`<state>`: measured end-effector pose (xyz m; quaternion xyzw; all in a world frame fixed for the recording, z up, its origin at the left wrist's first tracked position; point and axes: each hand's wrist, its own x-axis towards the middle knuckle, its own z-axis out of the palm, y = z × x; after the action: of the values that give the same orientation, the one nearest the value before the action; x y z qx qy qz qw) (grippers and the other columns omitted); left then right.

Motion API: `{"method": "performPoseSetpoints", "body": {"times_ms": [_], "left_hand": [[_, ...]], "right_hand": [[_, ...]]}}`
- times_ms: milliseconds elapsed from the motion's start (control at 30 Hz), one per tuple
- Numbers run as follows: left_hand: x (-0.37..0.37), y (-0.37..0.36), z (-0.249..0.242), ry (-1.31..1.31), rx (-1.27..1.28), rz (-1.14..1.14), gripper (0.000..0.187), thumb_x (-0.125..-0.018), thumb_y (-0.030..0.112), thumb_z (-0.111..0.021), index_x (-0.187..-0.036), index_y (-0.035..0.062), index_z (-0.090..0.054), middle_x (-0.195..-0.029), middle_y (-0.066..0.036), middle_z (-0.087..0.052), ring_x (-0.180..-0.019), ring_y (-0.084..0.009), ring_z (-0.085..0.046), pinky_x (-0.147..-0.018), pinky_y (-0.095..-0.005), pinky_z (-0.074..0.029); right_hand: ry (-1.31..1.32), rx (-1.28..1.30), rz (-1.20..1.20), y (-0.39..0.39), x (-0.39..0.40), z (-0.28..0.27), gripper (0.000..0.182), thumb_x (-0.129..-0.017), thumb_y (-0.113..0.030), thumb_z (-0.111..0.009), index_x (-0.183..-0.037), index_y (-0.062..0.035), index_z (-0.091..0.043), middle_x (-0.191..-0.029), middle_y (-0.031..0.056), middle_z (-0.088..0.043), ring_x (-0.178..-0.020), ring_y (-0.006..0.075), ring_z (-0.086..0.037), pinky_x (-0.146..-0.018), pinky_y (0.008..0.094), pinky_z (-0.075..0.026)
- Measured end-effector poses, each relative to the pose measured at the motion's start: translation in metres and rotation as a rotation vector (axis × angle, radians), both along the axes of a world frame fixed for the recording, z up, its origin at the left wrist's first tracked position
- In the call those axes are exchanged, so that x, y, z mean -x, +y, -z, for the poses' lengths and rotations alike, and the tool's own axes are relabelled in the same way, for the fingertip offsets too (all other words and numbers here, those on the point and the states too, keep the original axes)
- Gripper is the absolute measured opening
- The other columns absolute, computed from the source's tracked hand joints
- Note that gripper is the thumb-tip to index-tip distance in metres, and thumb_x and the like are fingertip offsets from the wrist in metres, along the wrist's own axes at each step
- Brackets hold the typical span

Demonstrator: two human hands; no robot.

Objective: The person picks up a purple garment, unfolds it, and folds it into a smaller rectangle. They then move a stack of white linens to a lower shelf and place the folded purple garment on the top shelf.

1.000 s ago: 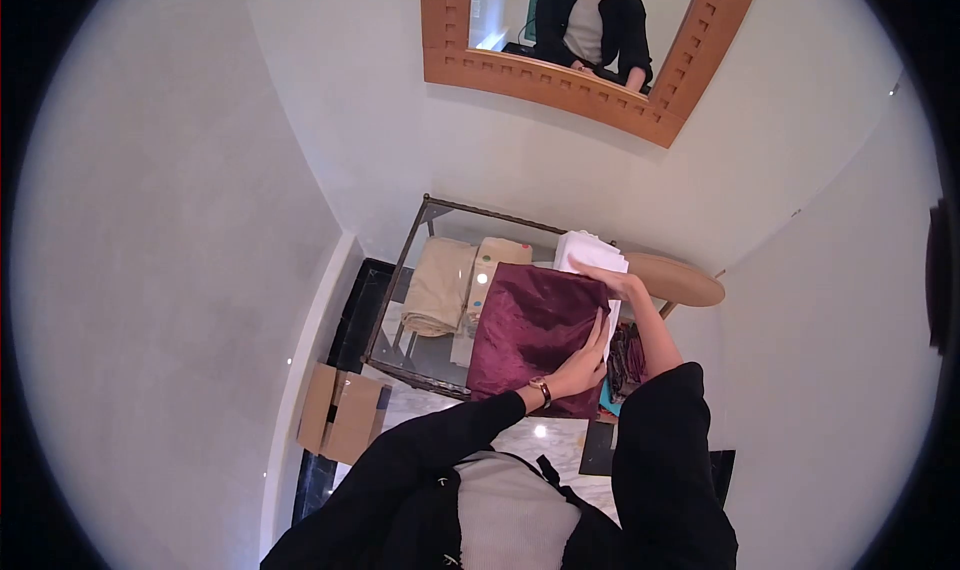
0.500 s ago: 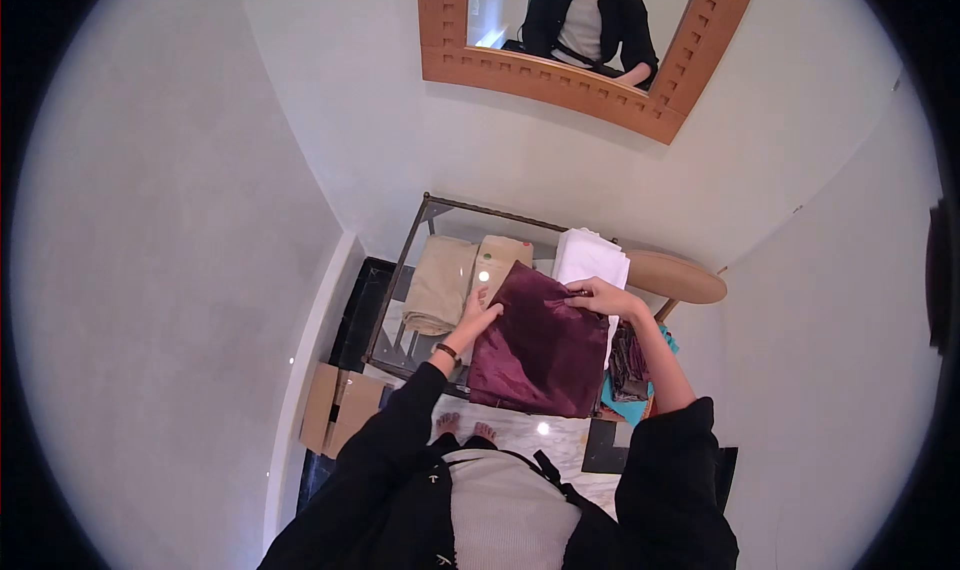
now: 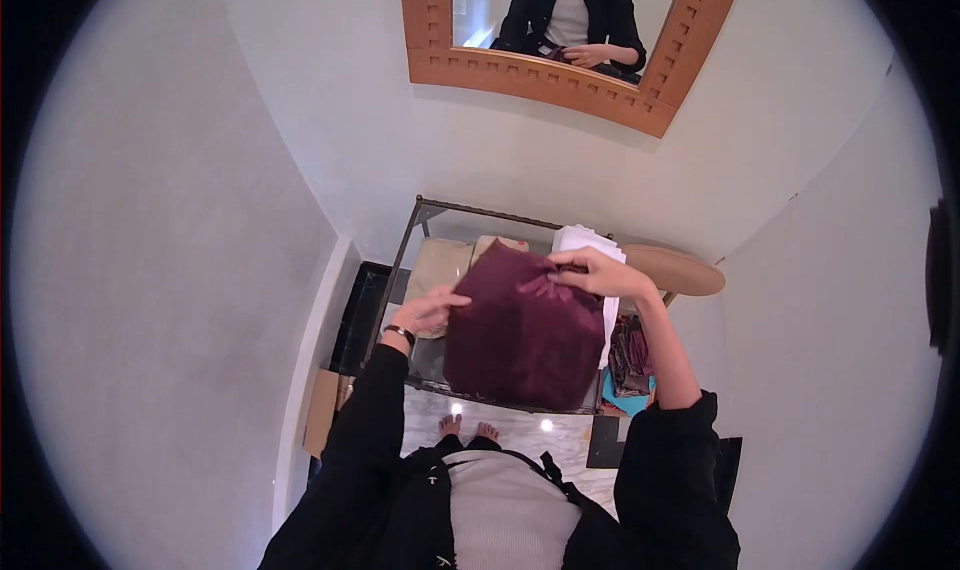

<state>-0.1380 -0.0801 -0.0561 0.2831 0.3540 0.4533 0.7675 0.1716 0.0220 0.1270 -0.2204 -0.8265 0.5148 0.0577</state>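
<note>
Your left hand [image 3: 428, 311] and right hand [image 3: 592, 271] both grip the maroon cloth [image 3: 522, 331] by its upper edge (raised above the glass table [image 3: 420, 215]), w/ white cloth stack [image 3: 580, 240] just behind.

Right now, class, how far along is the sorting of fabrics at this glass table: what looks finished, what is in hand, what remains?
Looks done: folded beige cloths and a white stack lie on the glass table. In hand: the maroon cloth is held above the table, left hand at its edge, right hand pinching its top. Left, probably: laying it down, plus the dark and teal fabrics bunched at the right.
</note>
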Motion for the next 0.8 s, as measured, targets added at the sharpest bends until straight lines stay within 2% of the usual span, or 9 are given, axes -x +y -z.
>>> {"method": "performPoseSetpoints", "body": {"times_ms": [133,167,267,367,467,533,600,667,800], "left_hand": [[0.039,0.02,-0.061,0.219,-0.18,-0.116,0.037,-0.083,0.005,-0.071,-0.119,-0.0014,-0.061,-0.116,-0.006,-0.066,-0.103,-0.0149,-0.063,-0.096,-0.0305,-0.047],[0.047,0.02,-0.076,0.296,-0.198,-0.189,0.038,-0.082,0.005,-0.073,-0.118,-0.0014,-0.062,-0.113,-0.005,-0.067,-0.103,-0.0139,-0.063,-0.096,-0.0301,-0.046],[0.067,0.016,-0.107,0.518,-0.331,-0.29,0.041,-0.079,0.005,-0.076,-0.117,-0.0003,-0.063,-0.112,-0.003,-0.067,-0.103,-0.0132,-0.062,-0.095,-0.0318,-0.047],[0.075,-0.001,-0.114,0.985,-0.463,-0.313,0.044,-0.075,0.006,-0.079,-0.116,0.0032,-0.062,-0.11,-0.006,-0.067,-0.101,-0.016,-0.063,-0.093,-0.0326,-0.048],[0.078,-0.031,-0.059,1.079,-0.796,-0.415,0.047,-0.073,0.006,-0.077,-0.117,0.0066,-0.061,-0.114,-0.011,-0.064,-0.108,-0.0228,-0.061,-0.1,-0.0376,-0.043],[0.074,-0.062,-0.01,1.488,-1.036,-0.511,0.043,-0.073,0.008,-0.071,-0.115,0.0079,-0.06,-0.121,-0.014,-0.058,-0.117,-0.0288,-0.055,-0.107,-0.0449,-0.035],[0.06,-0.095,0.008,1.811,-0.921,-0.13,0.034,-0.078,0.011,-0.061,-0.111,0.0087,-0.059,-0.127,-0.013,-0.055,-0.124,-0.0291,-0.049,-0.111,-0.0507,-0.028],[0.053,-0.118,0.056,1.969,-0.896,0.181,0.03,-0.08,0.015,-0.056,-0.11,0.0114,-0.059,-0.13,-0.013,-0.054,-0.127,-0.0305,-0.047,-0.109,-0.0468,-0.032],[0.036,-0.157,0.076,2.032,-0.972,0.18,0.028,-0.082,0.013,-0.053,-0.109,0.0088,-0.058,-0.134,-0.013,-0.051,-0.129,-0.0287,-0.046,-0.113,-0.0484,-0.029]], "right_hand": [[0.203,-0.356,0.167,0.009,0.02,-0.008,0.027,-0.093,-0.001,-0.053,-0.119,0.0006,-0.059,-0.11,0.0101,-0.066,-0.098,0.0216,-0.061,-0.09,0.0307,-0.046],[0.244,-0.418,0.162,0.009,0.026,-0.01,0.029,-0.089,0.004,-0.051,-0.116,0.0,-0.058,-0.112,0.0134,-0.064,-0.103,0.0312,-0.06,-0.091,0.0349,-0.047],[0.322,-0.64,0.219,-0.002,0.039,-0.007,0.029,-0.087,0.005,-0.053,-0.115,-0.0007,-0.057,-0.107,0.0144,-0.062,-0.104,0.0338,-0.058,-0.093,0.0357,-0.045],[0.269,-0.84,0.191,-0.014,0.047,0.025,0.036,-0.08,0.002,-0.056,-0.115,-0.0079,-0.059,-0.111,0.0133,-0.062,-0.098,0.0319,-0.058,-0.084,0.0387,-0.048],[0.27,-1.174,0.043,-0.025,0.044,0.096,0.043,-0.08,-0.009,-0.055,-0.123,-0.0137,-0.059,-0.113,0.0095,-0.063,-0.092,0.0255,-0.057,-0.078,0.0378,-0.047],[0.217,-1.329,-0.037,-0.042,0.039,0.145,0.051,-0.082,-0.016,-0.053,-0.134,-0.0158,-0.055,-0.112,0.0058,-0.062,-0.091,0.022,-0.056,-0.08,0.0377,-0.046],[0.171,-1.335,-0.133,-0.07,0.031,0.186,0.057,-0.083,-0.02,-0.052,-0.14,-0.0166,-0.05,-0.111,0.0041,-0.062,-0.091,0.0201,-0.055,-0.081,0.036,-0.045],[0.129,-1.285,-0.228,-0.101,0.024,0.219,0.06,-0.083,-0.021,-0.053,-0.143,-0.0183,-0.046,-0.114,0.0037,-0.06,-0.092,0.0194,-0.054,-0.083,0.0345,-0.044],[0.074,-1.178,-0.306,-0.144,0.015,0.262,0.062,-0.086,-0.018,-0.049,-0.147,-0.019,-0.04,-0.122,0.0058,-0.057,-0.096,0.0193,-0.054,-0.088,0.0354,-0.044]]}}
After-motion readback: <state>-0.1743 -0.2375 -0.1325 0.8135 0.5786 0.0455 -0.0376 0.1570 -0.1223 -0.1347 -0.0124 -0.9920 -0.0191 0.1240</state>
